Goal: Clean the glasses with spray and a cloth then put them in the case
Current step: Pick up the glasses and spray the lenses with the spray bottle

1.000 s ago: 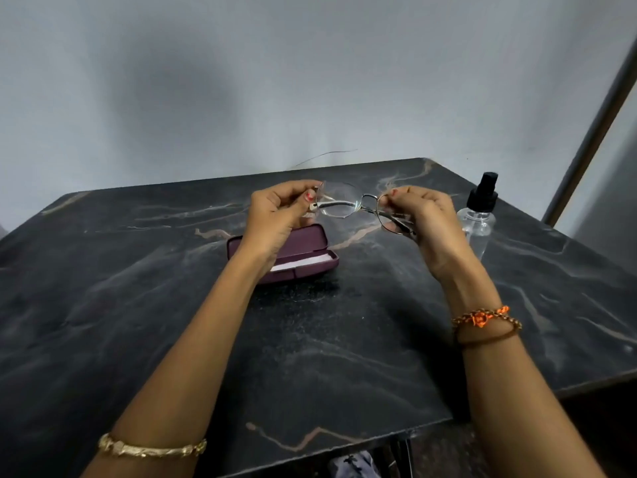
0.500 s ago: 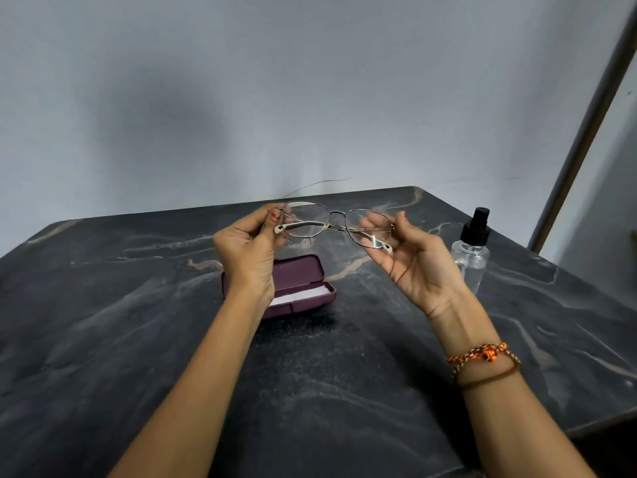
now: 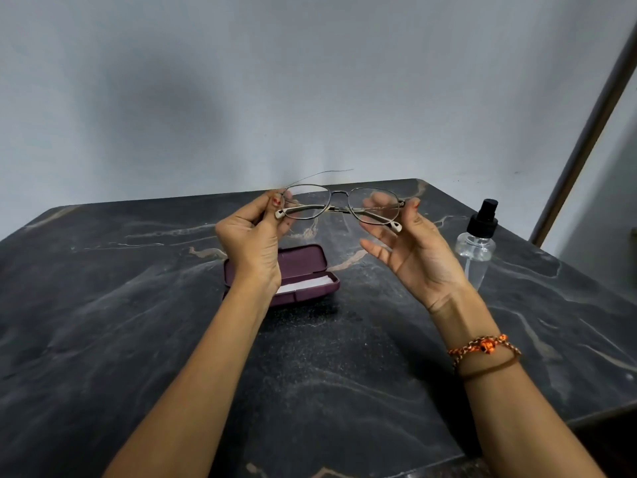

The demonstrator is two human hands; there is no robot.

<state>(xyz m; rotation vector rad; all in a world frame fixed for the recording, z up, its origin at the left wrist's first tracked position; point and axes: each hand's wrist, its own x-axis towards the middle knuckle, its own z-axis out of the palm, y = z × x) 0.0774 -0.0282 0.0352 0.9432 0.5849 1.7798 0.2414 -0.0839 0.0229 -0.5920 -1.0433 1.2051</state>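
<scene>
While both forearms reach forward over the dark marble table [image 3: 103, 339], the right wrist wears an orange braided bracelet [image 3: 484, 346] and a thin brown band. Further on, between the arms, a maroon case [image 3: 310, 270] lies open on the table, and something white shows inside it; the left wrist covers its left part. Above the case, both hands hold the glasses [image 3: 341, 205] in the air with the temples folded. The left hand [image 3: 253, 236] pinches the left end of the frame, its fingers curled around it. The right hand [image 3: 410, 246] is turned palm up; its thumb and some fingers close on the right end of the frame, while the other fingers stay spread and loose. To the right of this hand, a clear spray bottle [image 3: 477, 243] with a black head stands upright on the table, apart from the hand. Behind the table is a plain grey wall [image 3: 310, 81], and a thin wire [image 3: 324, 173] shows against it just above the glasses.
</scene>
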